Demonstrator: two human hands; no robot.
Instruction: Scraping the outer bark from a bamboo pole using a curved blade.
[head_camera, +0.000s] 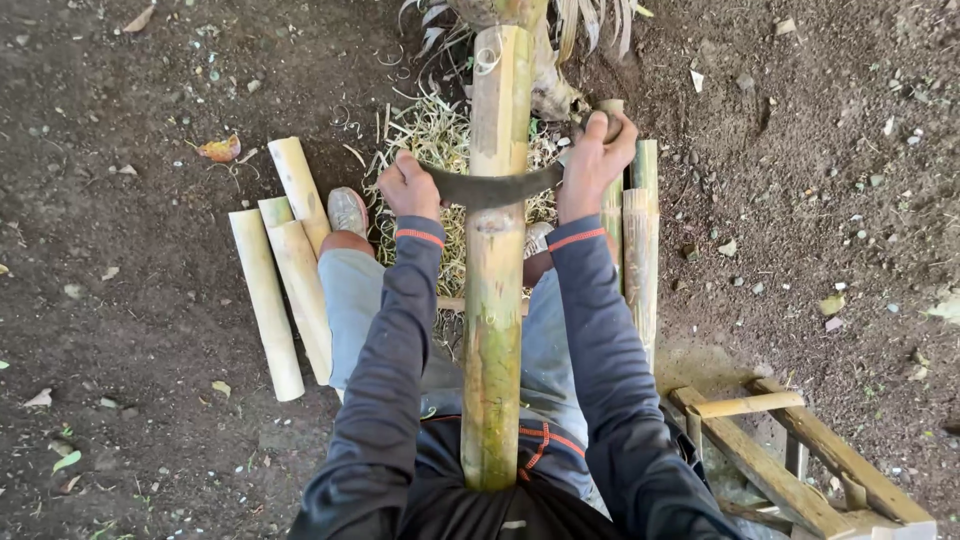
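Left hand (408, 190) closed on one end of curved dark two-handled steel drawknife blade (492, 187); right hand (592, 160) closed on opposite wooden handle. Blade laid crosswise on long green-yellow bamboo pole (494, 300), between both hands, touching pole's upper surface. Pole's long axis running straight away from body, square to blade. Hands about equally near pole, one each side. Peeled pale bamboo lengths (283, 265) left of left hand; unpeeled greenish lengths (638, 250) just below right hand.

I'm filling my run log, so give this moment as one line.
left hand: grips blade end | right hand: grips handle | curved blade: across bamboo pole | cut bamboo pieces: on ground
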